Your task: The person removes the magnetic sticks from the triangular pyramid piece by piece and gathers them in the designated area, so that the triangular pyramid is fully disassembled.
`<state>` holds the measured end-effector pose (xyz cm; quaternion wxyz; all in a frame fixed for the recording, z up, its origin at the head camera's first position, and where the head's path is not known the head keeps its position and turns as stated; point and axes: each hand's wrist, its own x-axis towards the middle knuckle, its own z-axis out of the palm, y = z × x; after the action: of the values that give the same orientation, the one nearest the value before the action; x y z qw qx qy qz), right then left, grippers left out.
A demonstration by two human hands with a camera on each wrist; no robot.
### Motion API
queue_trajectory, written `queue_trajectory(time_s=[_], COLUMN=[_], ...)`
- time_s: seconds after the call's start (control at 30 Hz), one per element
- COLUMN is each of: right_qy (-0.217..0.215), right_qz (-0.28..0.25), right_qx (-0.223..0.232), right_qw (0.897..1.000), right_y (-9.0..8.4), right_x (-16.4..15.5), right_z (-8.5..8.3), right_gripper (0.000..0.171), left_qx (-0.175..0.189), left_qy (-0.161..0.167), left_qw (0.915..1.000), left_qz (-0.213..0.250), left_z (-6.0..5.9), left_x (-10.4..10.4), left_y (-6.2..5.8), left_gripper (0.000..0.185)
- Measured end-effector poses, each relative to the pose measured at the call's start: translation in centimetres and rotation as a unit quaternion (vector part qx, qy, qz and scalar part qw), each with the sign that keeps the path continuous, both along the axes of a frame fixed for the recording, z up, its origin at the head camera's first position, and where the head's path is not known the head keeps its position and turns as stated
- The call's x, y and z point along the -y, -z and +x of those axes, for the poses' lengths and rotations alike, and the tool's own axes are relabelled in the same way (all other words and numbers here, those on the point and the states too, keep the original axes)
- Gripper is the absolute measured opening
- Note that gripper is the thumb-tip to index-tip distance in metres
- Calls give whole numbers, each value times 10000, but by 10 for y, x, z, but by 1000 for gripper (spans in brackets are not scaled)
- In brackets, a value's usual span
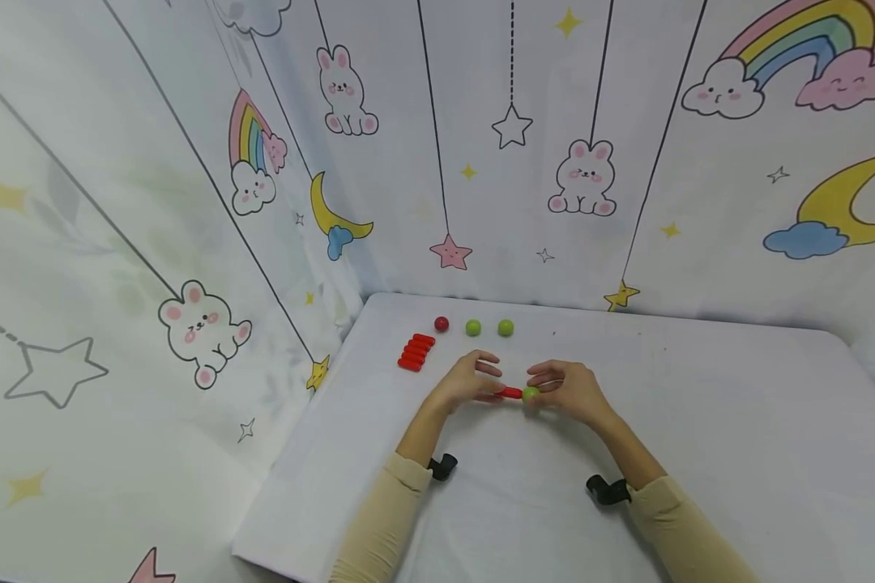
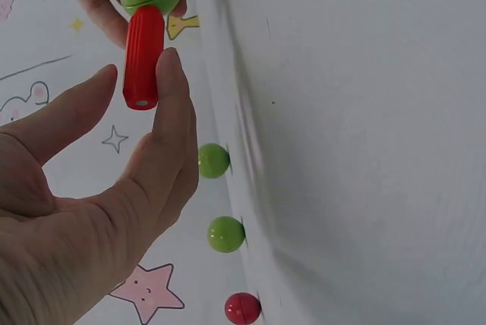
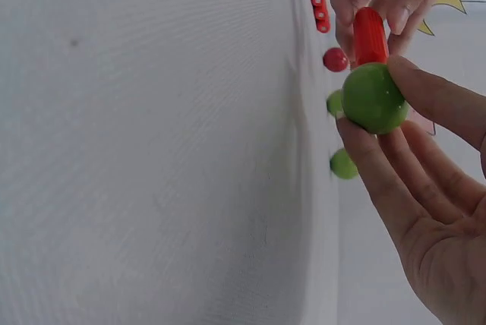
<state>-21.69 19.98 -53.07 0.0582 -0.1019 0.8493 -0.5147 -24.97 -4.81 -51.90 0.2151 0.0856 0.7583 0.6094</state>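
red sticks (image 1: 416, 352): little row of them on the table (image 1: 700, 421), far left, sitting loose
balls at the back: one red ball (image 1: 441, 324), then two green balls (image 1: 489, 327), lined up near the wall
left hand (image 1: 470, 380): fingers pinching one end of a red stick (image 1: 511, 393)
right hand (image 1: 569, 389): fingertips wrapped round a green ball (image 1: 530, 394), which is touching the stick's other end, just above the table's middle
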Motion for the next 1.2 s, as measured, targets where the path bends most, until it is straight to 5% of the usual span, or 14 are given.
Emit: queue_trajectory(time_s=[0.77, 1.2], right_qy=[-277, -77], right_qz=[-305, -570], right_qx=[422, 453], right_qw=[9983, 9973], right_y=[3, 0], right_x=[5, -17], right_z=[1, -1], right_gripper=[59, 68], left_qx=[96, 65], left_qy=[-342, -877], left_qw=[9993, 9949], left_qz=[-99, 493], left_z=[-6, -20], left_x=[6, 77], left_y=[9, -6], left_gripper=[74, 74])
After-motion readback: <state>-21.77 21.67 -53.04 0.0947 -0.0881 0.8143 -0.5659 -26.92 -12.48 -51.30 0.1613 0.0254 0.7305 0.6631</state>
